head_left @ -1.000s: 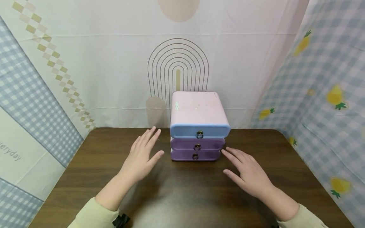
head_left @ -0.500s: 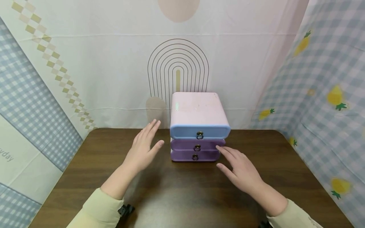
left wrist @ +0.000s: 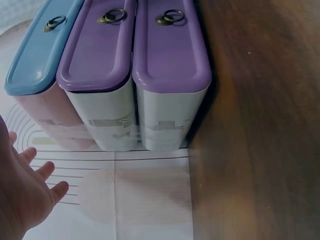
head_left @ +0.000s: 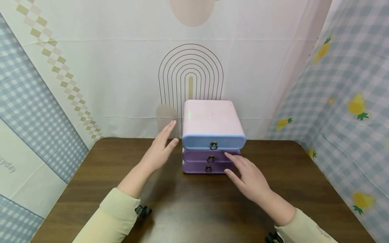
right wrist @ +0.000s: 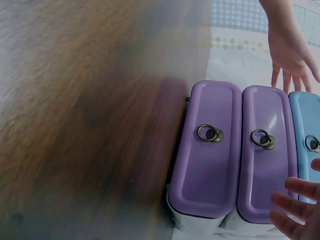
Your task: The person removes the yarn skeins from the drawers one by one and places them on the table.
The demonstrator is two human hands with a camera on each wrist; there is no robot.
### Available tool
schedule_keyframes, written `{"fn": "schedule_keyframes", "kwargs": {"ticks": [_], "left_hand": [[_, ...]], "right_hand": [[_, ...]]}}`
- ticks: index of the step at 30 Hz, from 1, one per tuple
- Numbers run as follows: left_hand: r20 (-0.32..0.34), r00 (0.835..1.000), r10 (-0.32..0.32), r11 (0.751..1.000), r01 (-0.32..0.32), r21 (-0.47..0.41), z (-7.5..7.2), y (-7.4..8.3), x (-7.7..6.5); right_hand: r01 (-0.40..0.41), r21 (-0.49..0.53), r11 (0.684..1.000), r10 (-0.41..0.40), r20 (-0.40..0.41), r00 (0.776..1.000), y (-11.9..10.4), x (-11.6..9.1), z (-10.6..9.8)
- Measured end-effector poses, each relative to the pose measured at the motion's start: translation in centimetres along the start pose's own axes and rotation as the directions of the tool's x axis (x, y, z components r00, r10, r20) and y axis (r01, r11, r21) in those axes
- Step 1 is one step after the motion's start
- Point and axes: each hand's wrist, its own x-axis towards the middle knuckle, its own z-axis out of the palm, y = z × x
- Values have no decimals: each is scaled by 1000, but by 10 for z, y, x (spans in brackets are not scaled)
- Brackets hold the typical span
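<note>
Two hands, apart and holding nothing: your left hand (head_left: 157,152) is left of the drawer box (head_left: 211,116), your right hand (head_left: 250,177) in front of its right end; I can't tell if that one touches. A slow, soft reach should be best, so you don't bump it crooked. The drawer box stands near the back of the table (head_left: 188,209). Its ring pulls (head_left: 214,144) face you, and its drawer fronts (head_left: 196,142) run long from left to right.
</note>
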Motion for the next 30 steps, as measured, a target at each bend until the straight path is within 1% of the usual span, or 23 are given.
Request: {"fn": "schedule_keyframes", "kwargs": {"ticks": [4, 7, 11, 16, 20, 24, 27, 30], "left_hand": [[9, 1000, 14, 998, -13, -58, 0, -1, 11], [12, 1000, 15, 995, -14, -97, 0, -3, 17], [21, 1000, -9, 991, 12, -131, 0, -4, 24], [22, 1000, -18, 990, 21, -139, 0, -5, 34], [40, 999, 0, 990, 5, -140, 4, -5, 42], [70, 997, 21, 989, -10, -145, 6, -2, 47], [84, 996, 40, 989, -27, -147, 6, -1, 49], [89, 995, 48, 989, -35, -145, 7, -1, 52]], "right_hand": [[0, 14, 1000, 1, -14, 1000, -2, 4, 2], [-18, 27, 999, 19, -11, 1000, -3, 6, 3], [-54, 52, 997, 54, -11, 998, -6, 11, 5], [-57, 87, 995, 61, -42, 997, -10, 19, 8], [-47, 114, 992, 55, -68, 996, -11, 25, 11], [-55, 145, 988, 67, -79, 995, -13, 28, 13], [-70, 195, 978, 88, -83, 993, -14, 29, 13], [-97, 272, 957, 121, -72, 990, -15, 30, 14]]}}
